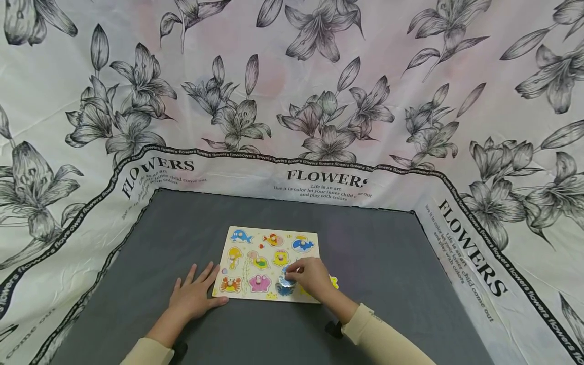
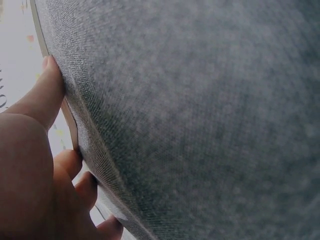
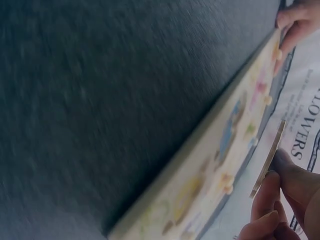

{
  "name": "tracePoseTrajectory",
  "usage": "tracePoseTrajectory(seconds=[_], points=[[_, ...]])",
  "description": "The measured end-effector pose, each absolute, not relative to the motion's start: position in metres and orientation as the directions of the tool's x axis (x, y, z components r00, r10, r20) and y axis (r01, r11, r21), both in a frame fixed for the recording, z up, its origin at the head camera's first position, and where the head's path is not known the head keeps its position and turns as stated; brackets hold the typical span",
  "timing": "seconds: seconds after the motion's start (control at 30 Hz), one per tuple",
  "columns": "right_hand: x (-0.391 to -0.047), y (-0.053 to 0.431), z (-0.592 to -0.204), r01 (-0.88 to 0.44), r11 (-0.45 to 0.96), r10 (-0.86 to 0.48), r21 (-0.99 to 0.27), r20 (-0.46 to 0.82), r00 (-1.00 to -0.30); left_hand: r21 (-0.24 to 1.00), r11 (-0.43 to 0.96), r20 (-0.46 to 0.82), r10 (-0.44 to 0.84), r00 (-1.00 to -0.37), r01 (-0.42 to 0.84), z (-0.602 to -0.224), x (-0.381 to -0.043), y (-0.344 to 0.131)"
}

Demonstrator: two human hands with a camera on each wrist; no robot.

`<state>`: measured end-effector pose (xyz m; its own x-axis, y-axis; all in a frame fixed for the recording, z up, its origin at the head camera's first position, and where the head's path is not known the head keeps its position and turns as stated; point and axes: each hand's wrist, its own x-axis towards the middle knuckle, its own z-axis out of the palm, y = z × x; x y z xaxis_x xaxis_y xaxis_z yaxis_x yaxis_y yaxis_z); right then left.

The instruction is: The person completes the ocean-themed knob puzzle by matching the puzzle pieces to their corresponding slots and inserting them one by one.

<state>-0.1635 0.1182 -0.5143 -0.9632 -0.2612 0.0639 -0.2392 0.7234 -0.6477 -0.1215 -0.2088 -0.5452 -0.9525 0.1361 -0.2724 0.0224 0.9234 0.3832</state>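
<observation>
A pale wooden peg puzzle board (image 1: 246,269) with sea-animal pieces lies on the dark cloth. My left hand (image 1: 193,296) rests at the board's left edge, fingers spread; in the left wrist view its thumb (image 2: 42,95) lies along that edge. Over the lower right of the board, my right hand (image 1: 315,278) pinches a flat puzzle piece (image 1: 286,279) with blue on it. The right wrist view shows this thin wooden piece (image 3: 267,160) edge-on and raised off the board, between thumb and finger. Beneath it a blue printed shape (image 1: 285,290) partly shows; the board's lower right corner is mostly hidden.
A pink piece (image 1: 260,283) and an orange crab piece (image 1: 230,285) sit along the board's near row. Something yellow (image 1: 334,281) juts past the right edge behind the right wrist. A flower-printed sheet (image 1: 319,126) rises behind the dark cloth (image 1: 388,253).
</observation>
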Motion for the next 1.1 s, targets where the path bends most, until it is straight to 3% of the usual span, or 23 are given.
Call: tracePoseTrajectory(seconds=[1.1], points=[[-0.16, 0.107, -0.538, -0.248, 0.759, -0.316, -0.602, -0.009, -0.949, 0.38, 0.925, -0.267, 0.133, -0.954, 0.023, -0.543, -0.122, -0.209]])
